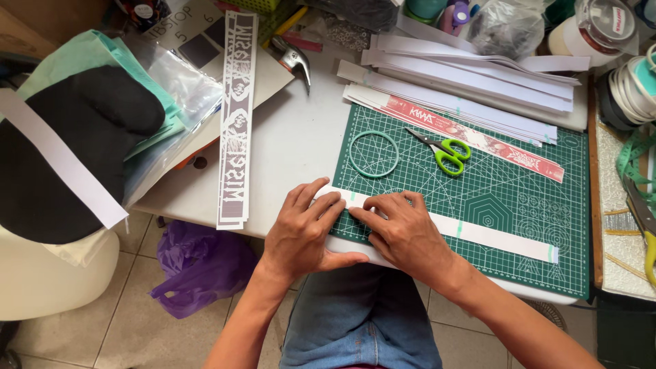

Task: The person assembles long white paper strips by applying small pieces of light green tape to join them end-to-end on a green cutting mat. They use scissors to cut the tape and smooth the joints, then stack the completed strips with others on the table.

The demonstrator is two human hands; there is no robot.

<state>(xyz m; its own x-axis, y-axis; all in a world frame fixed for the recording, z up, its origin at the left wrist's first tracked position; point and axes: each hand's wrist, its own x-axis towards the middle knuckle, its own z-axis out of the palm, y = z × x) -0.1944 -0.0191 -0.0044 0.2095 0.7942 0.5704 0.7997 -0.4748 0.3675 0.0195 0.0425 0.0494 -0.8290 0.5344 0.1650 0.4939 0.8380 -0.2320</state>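
Observation:
Both of my hands press flat on a long white paper strip (492, 236) that runs across the near edge of a green cutting mat (519, 184). My left hand (304, 229) covers the strip's left end at the mat's corner, thumb hooked under the table edge. My right hand (403, 229) lies just right of it, fingertips meeting the left fingers. The strip carries small green tape marks. A green-handled pair of scissors (444, 152) and a pale green ring (374, 154) lie on the mat beyond my hands.
Stacked white strips (471, 82) and a red patterned strip (478, 137) sit at the mat's far side. A cut-out lettered strip (236, 123) lies on the white table, a hammer (294, 60) behind it. Black fabric (61, 150) and plastic bags at left; purple bag (201, 263) on the floor.

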